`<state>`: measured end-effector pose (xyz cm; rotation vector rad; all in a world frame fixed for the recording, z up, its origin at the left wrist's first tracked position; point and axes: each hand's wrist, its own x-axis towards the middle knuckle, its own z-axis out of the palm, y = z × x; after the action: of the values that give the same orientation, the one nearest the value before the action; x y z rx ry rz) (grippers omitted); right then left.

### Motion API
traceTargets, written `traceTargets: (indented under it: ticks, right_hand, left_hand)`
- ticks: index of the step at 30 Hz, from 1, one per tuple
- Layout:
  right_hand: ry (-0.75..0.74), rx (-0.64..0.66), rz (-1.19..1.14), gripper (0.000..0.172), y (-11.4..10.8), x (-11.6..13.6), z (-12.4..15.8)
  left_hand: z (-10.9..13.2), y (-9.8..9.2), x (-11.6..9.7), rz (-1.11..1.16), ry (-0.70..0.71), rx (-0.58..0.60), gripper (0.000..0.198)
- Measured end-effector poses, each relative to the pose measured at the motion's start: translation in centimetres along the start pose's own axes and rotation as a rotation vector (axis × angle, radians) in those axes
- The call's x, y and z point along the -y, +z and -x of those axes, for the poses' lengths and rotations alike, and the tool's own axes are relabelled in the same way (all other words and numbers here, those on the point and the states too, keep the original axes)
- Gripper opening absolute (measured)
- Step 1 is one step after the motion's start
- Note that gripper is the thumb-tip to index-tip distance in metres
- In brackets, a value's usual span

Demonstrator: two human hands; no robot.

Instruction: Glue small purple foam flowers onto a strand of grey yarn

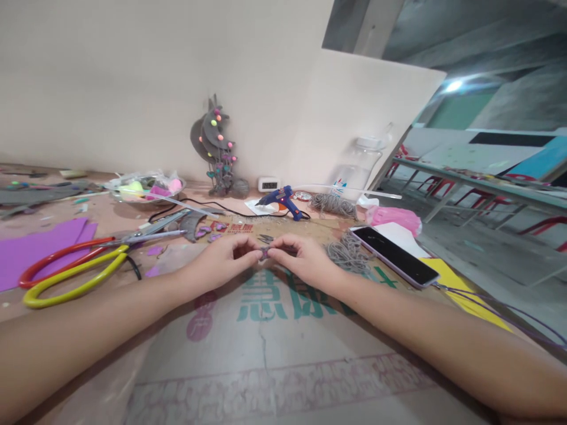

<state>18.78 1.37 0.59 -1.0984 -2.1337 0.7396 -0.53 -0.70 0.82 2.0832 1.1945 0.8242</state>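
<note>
My left hand point(234, 255) and my right hand point(297, 255) meet over the printed cardboard point(212, 360), each with thumb and fingertips pinched together. Between them is a small purple-and-grey piece point(264, 252), mostly covered by the fingers and too small to name. Just beyond the fingertips lies a small pair of snips point(266, 238). Grey cord point(349, 254) is heaped to the right of my right hand. Small purple cut pieces point(204, 231) and a curved grey felt piece point(192, 225) are scattered beyond my left hand.
Large scissors point(75, 277) with red and yellow handles lie left, over purple sheets point(48, 245). A blue glue gun point(283, 200), a timer point(269, 184), a plastic jug point(354, 168) and a decorated grey moon ornament point(215, 144) stand at the back. A phone point(394, 255) lies right, its cable attached.
</note>
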Motion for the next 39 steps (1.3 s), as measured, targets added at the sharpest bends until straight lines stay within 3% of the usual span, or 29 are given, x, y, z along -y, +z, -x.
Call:
traceTargets:
  ticks: [6, 12, 22, 27, 32, 39]
  right_hand:
    - [-0.002, -0.022, -0.037, 0.029, -0.32, -0.05, -0.19]
    - [0.020, -0.046, -0.100, 0.018, -0.01, -0.15, -0.15]
    - [0.012, -0.007, -0.129, 0.017, -0.05, 0.33, 0.12]
    - [-0.042, -0.051, 0.009, 0.014, 0.06, 0.47, 0.17]
    - [-0.063, -0.080, 0.064, 0.014, 0.17, 0.44, 0.11]
    - [-0.170, -0.055, 0.216, 0.011, 0.25, 0.22, 0.23]
  left_hand:
    - [-0.02, -0.10, 0.10, 0.035, 0.006, -0.005, 0.019]
    - [-0.11, -0.06, 0.32, 0.039, 0.011, 0.012, 0.020]
    - [-0.14, 0.07, 0.52, 0.036, 0.005, -0.016, 0.019]
    - [-0.16, 0.11, 0.88, 0.033, 0.004, -0.060, 0.021]
    - [-0.19, 0.12, 1.02, 0.057, 0.036, -0.016, 0.019]
    - [-0.11, 0.24, 0.96, 0.106, -0.008, -0.069, 0.026]
